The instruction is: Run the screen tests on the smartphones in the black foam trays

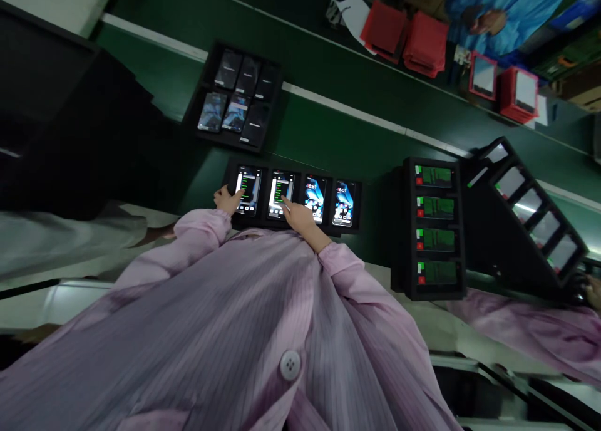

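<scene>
We locate the black four-slot tray (359, 199) directly in front of the torso, on the green work surface (328, 130). It seats four lit phones side by side. Our left hand (228, 200) is part-open at the tray's left end, one digit reaching over the first phone (251, 196); we see nothing lifted in it. Our right hand (299, 216) is loosely part-open and grips nothing, its index finger extended over the second phone (278, 204). We cannot tell whether either tip presses the glass.

Both forearms angle inward from the sides, in pink sleeves (345, 262); the right hand points up and left.

The first and second phones show dark panels with green lines, too small to read. On the third phone (315, 190) and fourth phone (345, 212) we read the digits 6:51; any leading digit is unclear.

Beyond, at upper left, we find a six-phone tray (273, 108) with tiny, illegible lettering on its screens. To the right stands a tray of four green-screened phones (410, 237), each screen bearing a red square.
</scene>
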`<act>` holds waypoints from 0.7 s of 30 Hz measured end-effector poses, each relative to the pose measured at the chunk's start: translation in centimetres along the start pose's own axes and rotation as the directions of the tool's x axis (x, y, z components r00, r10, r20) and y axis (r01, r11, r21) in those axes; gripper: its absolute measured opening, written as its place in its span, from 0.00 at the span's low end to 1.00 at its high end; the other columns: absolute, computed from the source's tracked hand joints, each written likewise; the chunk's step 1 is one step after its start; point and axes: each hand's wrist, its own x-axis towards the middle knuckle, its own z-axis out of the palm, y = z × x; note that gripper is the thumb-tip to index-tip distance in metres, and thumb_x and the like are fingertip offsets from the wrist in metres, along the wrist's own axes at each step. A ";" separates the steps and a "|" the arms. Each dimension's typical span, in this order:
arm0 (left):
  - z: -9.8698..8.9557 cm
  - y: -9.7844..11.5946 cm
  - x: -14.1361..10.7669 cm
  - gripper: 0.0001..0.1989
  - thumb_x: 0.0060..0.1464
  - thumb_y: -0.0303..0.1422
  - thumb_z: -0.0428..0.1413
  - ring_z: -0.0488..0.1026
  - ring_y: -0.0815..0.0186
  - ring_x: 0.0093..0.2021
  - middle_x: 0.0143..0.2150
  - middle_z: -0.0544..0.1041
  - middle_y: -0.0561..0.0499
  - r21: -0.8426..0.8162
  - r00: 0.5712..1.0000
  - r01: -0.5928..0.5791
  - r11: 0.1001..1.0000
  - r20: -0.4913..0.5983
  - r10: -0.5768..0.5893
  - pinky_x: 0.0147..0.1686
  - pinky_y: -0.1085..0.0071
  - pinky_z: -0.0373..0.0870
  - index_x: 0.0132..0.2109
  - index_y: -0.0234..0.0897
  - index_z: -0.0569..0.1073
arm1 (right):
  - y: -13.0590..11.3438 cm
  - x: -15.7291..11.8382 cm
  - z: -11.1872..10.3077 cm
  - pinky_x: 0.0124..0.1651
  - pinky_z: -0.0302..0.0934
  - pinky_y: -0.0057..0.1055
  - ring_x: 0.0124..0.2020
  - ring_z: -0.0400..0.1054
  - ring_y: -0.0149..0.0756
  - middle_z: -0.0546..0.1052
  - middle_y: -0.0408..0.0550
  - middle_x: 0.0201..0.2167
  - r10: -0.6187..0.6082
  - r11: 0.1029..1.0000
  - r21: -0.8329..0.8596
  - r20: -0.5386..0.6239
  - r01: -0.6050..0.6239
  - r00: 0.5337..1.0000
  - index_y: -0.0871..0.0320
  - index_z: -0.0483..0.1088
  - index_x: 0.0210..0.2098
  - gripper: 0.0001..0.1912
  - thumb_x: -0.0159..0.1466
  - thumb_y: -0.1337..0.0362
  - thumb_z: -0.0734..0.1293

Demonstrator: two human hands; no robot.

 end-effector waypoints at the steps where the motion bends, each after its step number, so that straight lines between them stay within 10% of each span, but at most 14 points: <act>1: 0.0 0.0 0.0 0.37 0.58 0.43 0.61 0.60 0.38 0.77 0.70 0.67 0.26 0.003 1.000 0.003 1.000 0.002 -0.003 0.73 0.44 0.62 0.72 0.34 0.67 | 0.4 -0.1 -0.1 0.55 0.69 0.36 0.57 0.80 0.46 0.84 0.54 0.58 0.009 0.999 0.039 -0.026 -0.008 1.000 0.47 0.59 0.78 0.28 0.82 0.54 0.53; 9: -0.5 0.1 -0.2 0.38 0.60 0.45 0.59 0.59 0.39 0.78 0.72 0.66 0.25 -0.012 0.999 0.031 0.999 0.025 -0.031 0.74 0.46 0.59 0.72 0.32 0.66 | 8.1 -2.4 0.6 0.51 0.67 0.31 0.50 0.80 0.42 0.86 0.55 0.50 0.139 0.977 0.203 -0.361 -0.068 0.922 0.56 0.78 0.65 0.29 0.82 0.60 0.49; 21: -0.8 -0.2 0.0 0.36 0.63 0.47 0.54 0.64 0.37 0.74 0.69 0.69 0.26 0.081 1.000 0.000 0.997 0.021 -0.002 0.73 0.43 0.61 0.72 0.32 0.65 | 9.4 -5.7 2.9 0.42 0.60 0.27 0.47 0.78 0.37 0.84 0.52 0.46 -0.063 0.998 -0.037 -0.135 0.059 0.989 0.55 0.85 0.55 0.22 0.81 0.58 0.59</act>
